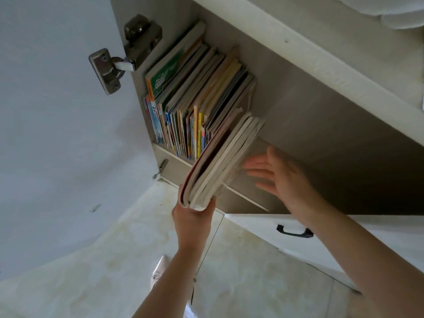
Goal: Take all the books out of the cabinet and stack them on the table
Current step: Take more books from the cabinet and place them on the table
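A row of thin colourful books [195, 97] stands upright in the left part of the open cabinet [321, 115]. My left hand [195, 216] grips the lower corner of a bundle of several thin books [220, 164], red-covered on the left, tilted half out over the shelf edge. My right hand [280, 175] hovers just right of the bundle inside the cabinet, palm open, fingers spread, holding nothing. The table is not in view.
The cabinet door [57, 111] stands open at the left, held by a metal hinge [114, 65]. Below the shelf is a white drawer with a black handle [294, 231]. Pale tiled floor [241, 271] and a light shoe [159, 269] lie beneath.
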Action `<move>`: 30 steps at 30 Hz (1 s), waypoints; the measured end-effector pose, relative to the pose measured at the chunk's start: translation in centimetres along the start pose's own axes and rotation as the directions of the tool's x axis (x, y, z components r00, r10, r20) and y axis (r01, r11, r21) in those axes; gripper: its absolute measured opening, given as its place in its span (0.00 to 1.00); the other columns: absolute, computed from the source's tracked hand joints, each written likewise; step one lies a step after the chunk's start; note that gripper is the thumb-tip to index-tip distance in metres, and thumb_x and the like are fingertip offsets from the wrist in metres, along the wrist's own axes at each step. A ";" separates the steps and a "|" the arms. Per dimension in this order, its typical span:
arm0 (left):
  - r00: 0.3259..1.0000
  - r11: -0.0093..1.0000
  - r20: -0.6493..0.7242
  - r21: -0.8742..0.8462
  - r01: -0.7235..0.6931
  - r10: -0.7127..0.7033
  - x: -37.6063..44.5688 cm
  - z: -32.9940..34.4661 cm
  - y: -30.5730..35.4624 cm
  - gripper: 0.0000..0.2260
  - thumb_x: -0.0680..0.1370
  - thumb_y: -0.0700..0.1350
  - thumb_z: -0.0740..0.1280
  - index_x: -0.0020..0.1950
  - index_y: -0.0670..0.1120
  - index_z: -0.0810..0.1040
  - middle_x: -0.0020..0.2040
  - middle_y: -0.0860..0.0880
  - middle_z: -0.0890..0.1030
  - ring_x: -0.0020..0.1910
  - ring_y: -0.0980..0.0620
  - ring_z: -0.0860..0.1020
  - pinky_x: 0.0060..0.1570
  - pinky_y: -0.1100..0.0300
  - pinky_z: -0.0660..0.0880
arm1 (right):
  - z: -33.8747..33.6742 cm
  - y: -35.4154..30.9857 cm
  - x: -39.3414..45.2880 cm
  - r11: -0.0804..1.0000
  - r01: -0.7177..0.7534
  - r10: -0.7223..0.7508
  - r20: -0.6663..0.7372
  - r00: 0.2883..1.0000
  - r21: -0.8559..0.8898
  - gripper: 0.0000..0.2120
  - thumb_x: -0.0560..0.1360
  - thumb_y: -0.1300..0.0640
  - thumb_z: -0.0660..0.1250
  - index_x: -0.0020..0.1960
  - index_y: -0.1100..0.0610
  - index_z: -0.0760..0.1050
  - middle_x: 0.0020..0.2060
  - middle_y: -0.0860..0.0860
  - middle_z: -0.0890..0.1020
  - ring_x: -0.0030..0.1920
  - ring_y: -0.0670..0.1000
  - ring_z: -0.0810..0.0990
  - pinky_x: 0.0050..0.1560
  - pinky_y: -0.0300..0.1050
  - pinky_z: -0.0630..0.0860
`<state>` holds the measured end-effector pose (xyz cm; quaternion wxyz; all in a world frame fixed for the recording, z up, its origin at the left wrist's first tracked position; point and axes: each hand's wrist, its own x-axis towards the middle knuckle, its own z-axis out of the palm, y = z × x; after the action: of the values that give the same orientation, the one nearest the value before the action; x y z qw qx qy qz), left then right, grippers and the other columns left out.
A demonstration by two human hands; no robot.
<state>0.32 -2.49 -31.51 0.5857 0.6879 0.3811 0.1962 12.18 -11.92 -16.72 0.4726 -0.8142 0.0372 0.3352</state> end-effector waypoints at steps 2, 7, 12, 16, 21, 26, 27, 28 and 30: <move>0.998 0.996 0.022 -0.077 -0.052 0.054 -0.2 -0.5 0.8 0.25 0.68 0.35 0.77 0.59 0.53 0.74 0.47 0.74 0.78 0.50 0.71 0.77 0.45 0.79 0.72 | -1.1 1.3 1.6 0.996 0.056 -0.062 -0.078 0.995 -0.067 0.07 0.79 0.61 0.62 0.57 0.56 0.74 0.49 0.46 0.81 0.55 0.48 0.81 0.56 0.45 0.79; 0.992 0.987 0.054 -0.122 -0.109 0.116 0.1 -1.5 1.2 0.32 0.67 0.30 0.76 0.55 0.62 0.69 0.49 0.79 0.75 0.50 0.76 0.74 0.47 0.81 0.69 | -1.7 1.4 3.9 0.943 0.183 -0.160 0.102 0.982 -0.279 0.32 0.72 0.68 0.70 0.69 0.51 0.61 0.57 0.44 0.71 0.52 0.33 0.71 0.39 0.19 0.69; 0.972 0.986 0.191 -0.119 -0.112 0.134 1.2 -2.8 -1.0 0.29 0.68 0.32 0.76 0.57 0.59 0.71 0.50 0.73 0.78 0.52 0.70 0.77 0.49 0.77 0.72 | -1.6 1.6 5.7 0.921 0.137 -0.065 0.202 0.977 -0.364 0.25 0.69 0.68 0.74 0.63 0.54 0.72 0.47 0.41 0.79 0.46 0.31 0.78 0.49 0.25 0.75; 0.945 0.990 0.299 -0.068 -0.120 0.135 2.6 -4.0 -2.3 0.25 0.69 0.34 0.76 0.58 0.56 0.74 0.51 0.64 0.81 0.52 0.66 0.78 0.51 0.71 0.75 | -1.6 1.7 6.0 0.898 0.119 0.001 0.271 0.962 -0.425 0.21 0.71 0.66 0.73 0.57 0.49 0.71 0.41 0.38 0.75 0.40 0.33 0.74 0.33 0.17 0.68; 0.943 0.994 0.316 -0.061 -0.093 0.107 3.9 -4.6 -2.5 0.23 0.69 0.38 0.77 0.58 0.55 0.76 0.51 0.64 0.81 0.54 0.64 0.79 0.52 0.69 0.76 | -1.2 2.1 5.7 0.884 0.204 -0.091 0.273 0.958 -0.422 0.20 0.69 0.67 0.74 0.58 0.56 0.74 0.43 0.41 0.76 0.42 0.32 0.75 0.34 0.19 0.69; 0.942 0.996 0.327 -0.077 -0.051 0.074 4.4 -4.9 -2.4 0.24 0.66 0.36 0.79 0.56 0.55 0.77 0.48 0.61 0.83 0.51 0.63 0.80 0.49 0.70 0.75 | -1.0 3.0 5.3 0.899 0.265 -0.189 0.237 0.953 -0.348 0.18 0.70 0.73 0.71 0.52 0.56 0.72 0.40 0.40 0.75 0.36 0.28 0.78 0.37 0.19 0.70; 0.939 0.996 0.339 -0.076 -0.040 0.064 4.5 -5.2 -2.3 0.24 0.65 0.39 0.79 0.56 0.55 0.77 0.49 0.60 0.83 0.52 0.62 0.80 0.50 0.68 0.75 | -1.0 3.4 5.1 0.909 0.259 -0.184 0.244 0.952 -0.325 0.18 0.69 0.74 0.71 0.54 0.59 0.73 0.42 0.41 0.76 0.37 0.27 0.78 0.40 0.20 0.72; 0.934 0.997 0.352 -0.061 -0.037 0.056 4.6 -5.5 -2.3 0.24 0.64 0.44 0.79 0.58 0.53 0.78 0.51 0.57 0.83 0.54 0.59 0.79 0.52 0.64 0.76 | -1.0 3.8 4.9 0.916 0.254 -0.181 0.246 0.952 -0.311 0.20 0.68 0.74 0.72 0.57 0.62 0.75 0.44 0.43 0.78 0.39 0.27 0.78 0.43 0.23 0.75; 0.915 0.999 0.402 -0.028 -0.029 0.038 4.8 -6.4 -2.1 0.27 0.62 0.47 0.79 0.60 0.50 0.78 0.54 0.52 0.82 0.56 0.54 0.79 0.54 0.59 0.76 | -0.9 4.6 4.1 0.931 0.217 -0.144 0.250 0.957 -0.295 0.23 0.68 0.72 0.73 0.61 0.63 0.74 0.48 0.45 0.80 0.42 0.27 0.78 0.43 0.24 0.74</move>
<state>-1.90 5.36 -32.82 0.6554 0.7138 0.2384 0.0645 14.08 -14.13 -22.28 0.3649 -0.8367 -0.1465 0.3811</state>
